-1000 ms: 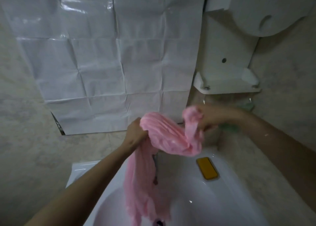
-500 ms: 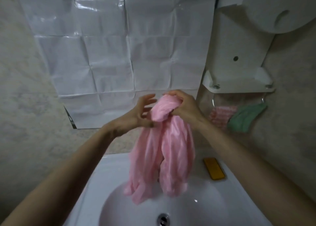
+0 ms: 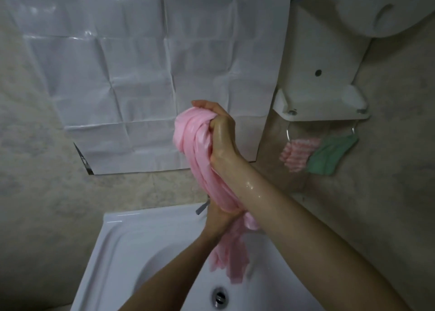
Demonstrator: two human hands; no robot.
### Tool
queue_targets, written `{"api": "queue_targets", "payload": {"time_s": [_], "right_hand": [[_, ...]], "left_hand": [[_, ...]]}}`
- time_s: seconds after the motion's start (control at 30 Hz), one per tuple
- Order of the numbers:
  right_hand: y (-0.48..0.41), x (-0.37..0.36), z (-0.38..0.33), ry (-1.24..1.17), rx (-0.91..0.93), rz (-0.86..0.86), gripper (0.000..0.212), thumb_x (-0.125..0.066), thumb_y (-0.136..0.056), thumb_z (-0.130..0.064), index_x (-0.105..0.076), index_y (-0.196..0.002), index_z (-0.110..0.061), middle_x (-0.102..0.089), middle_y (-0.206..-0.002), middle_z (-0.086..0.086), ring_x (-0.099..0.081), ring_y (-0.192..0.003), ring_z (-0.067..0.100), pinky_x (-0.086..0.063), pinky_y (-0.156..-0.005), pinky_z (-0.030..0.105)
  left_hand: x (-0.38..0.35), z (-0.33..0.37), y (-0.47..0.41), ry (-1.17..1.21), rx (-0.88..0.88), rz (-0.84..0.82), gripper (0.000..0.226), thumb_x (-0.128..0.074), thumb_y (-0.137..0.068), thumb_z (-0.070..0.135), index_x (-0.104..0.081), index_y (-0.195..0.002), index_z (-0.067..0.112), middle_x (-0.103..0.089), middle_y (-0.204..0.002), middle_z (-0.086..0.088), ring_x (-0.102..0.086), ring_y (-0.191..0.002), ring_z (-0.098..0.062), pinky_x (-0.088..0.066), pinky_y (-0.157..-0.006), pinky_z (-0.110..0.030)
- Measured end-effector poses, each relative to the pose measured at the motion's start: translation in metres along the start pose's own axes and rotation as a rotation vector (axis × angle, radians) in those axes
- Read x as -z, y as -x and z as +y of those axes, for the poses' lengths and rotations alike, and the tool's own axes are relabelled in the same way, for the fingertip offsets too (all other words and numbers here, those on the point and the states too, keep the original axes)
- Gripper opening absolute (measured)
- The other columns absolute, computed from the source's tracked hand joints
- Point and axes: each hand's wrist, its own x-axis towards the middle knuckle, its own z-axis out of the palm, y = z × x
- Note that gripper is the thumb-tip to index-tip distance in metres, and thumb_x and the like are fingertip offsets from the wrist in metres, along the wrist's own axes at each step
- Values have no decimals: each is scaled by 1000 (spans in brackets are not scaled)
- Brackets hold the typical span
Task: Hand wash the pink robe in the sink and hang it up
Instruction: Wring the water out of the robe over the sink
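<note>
The wet pink robe (image 3: pixel 195 150) hangs bunched into a thick rope above the white sink (image 3: pixel 122 240). My right hand (image 3: pixel 222 134) grips its top end high up, fingers curled round the cloth. Lower down, my left hand (image 3: pixel 217 216) wraps round the robe's middle just above the basin. The robe's loose end (image 3: pixel 233 261) dangles below that hand over the drain (image 3: pixel 219 296). Both forearms are wet.
White creased sheeting (image 3: pixel 141 75) covers the wall behind. A white wall shelf (image 3: pixel 322 112) sits at right, with a pink striped cloth (image 3: pixel 297 154) and a green cloth (image 3: pixel 329 155) hanging from a ring under it. A grey tap handle (image 3: pixel 202 208) pokes out by my left hand.
My left hand has slid from the robe's top down to its middle. The robe is now drawn into a tighter rope, and my right hand holds the top alone.
</note>
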Motion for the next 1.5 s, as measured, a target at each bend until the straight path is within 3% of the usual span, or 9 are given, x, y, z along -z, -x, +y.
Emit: {"api": "queue_targets", "payload": {"time_s": [0.1, 0.27, 0.4, 0.57, 0.77, 0.87, 1.0, 1.27, 1.5], "right_hand": [[-1, 6, -20, -173, -41, -42, 35, -36, -83, 3, -67, -76, -12, -60, -75, 7, -58, -76, 22, -49, -79, 30], [-10, 60, -58, -356, 2, -27, 22, -35, -79, -5, -56, -88, -7, -68, -72, 4, -65, -71, 14, -52, -77, 24], [-17, 130, -46, -382, -43, 216, 26, -29, -90, -5, -55, -92, -7, -61, -121, 14, -54, -115, 30, -47, -89, 34], [-17, 236, 23, 135, -343, 332, 31, -25, -96, 3, -52, -108, -5, -66, -74, 5, -61, -65, 12, -55, -51, 21], [20, 278, 100, 914, -618, -180, 66, -66, -79, 9, -40, -139, -2, -61, -106, 4, -63, -82, 6, -55, -69, 25], [22, 248, 88, 900, -439, -431, 124, -89, -57, -14, -8, -151, -23, -22, -152, -3, -30, -137, 13, -42, -104, 33], [23, 178, 68, 837, -102, -620, 129, -90, -58, -23, 1, -147, -41, -12, -153, -10, -17, -140, 2, -29, -111, 22], [10, 130, 65, 688, 63, -241, 51, -54, -60, -7, -61, -108, -24, -66, -105, -3, -62, -98, 10, -46, -83, 11], [10, 100, 48, 77, -75, -96, 15, -46, -72, -11, -61, -72, -12, -64, -65, -1, -61, -67, 13, -48, -69, 24]], "left_hand": [[0, 9, -2, 173, 42, 118, 25, -73, -76, 11, -56, -90, 23, -66, -88, 3, -64, -85, -16, -52, -74, -22], [36, 15, -9, 168, 22, -9, 39, -74, -58, 14, -69, -97, 11, -71, -76, 9, -62, -78, -15, -49, -62, -12], [73, 31, -10, 34, -101, -52, 63, -64, -44, 42, -65, -104, 21, -68, -88, 17, -64, -78, 4, -48, -68, -6], [110, 67, -18, -29, -81, -153, 56, -78, -58, 22, -56, -108, 9, -68, -101, -10, -66, -87, -19, -54, -81, -32], [82, 96, -21, -183, -85, -215, 49, -76, -73, 14, -49, -113, 11, -64, -104, -13, -64, -91, -23, -55, -80, -33], [63, 100, -23, -364, -110, -271, 49, -76, -71, 14, -50, -112, 13, -63, -101, -8, -63, -90, -20, -55, -77, -30], [49, 105, -17, -420, -127, -464, 49, -72, -69, 3, -52, -113, 11, -65, -98, -2, -65, -86, -12, -53, -73, -22], [76, 102, -15, -165, -150, -221, 76, -85, -59, 38, -45, -120, 16, -59, -115, -4, -61, -100, -16, -53, -79, -24], [74, 60, 8, -90, -187, -384, 115, -80, -50, 52, -21, -144, 23, -39, -138, 12, -43, -125, -3, -38, -101, -19]]}}
